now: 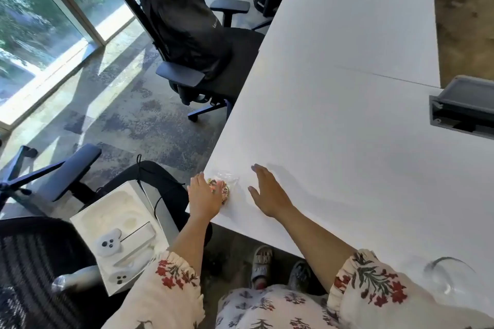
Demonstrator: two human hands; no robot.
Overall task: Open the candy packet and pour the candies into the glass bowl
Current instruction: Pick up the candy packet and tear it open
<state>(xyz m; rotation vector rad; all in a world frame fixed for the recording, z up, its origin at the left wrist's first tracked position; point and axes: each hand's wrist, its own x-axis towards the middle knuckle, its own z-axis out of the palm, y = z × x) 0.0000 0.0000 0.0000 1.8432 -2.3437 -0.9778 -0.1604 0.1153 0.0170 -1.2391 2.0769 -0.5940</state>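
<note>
A clear candy packet [226, 181] with colourful candies inside lies at the near left corner of the white table [334, 115]. My left hand [204, 196] rests on its left side, fingers laid over the candies. My right hand [267, 191] hovers flat just to the right of the packet, fingers apart, holding nothing. The glass bowl [449, 272] stands at the table's near edge on the right, partly hidden behind my right sleeve.
A black office chair with a backpack [184, 24] stands left of the table. Another chair at lower left holds an open white box [125, 232] with white controllers. An open cable hatch [462, 109] sits at the table's right edge.
</note>
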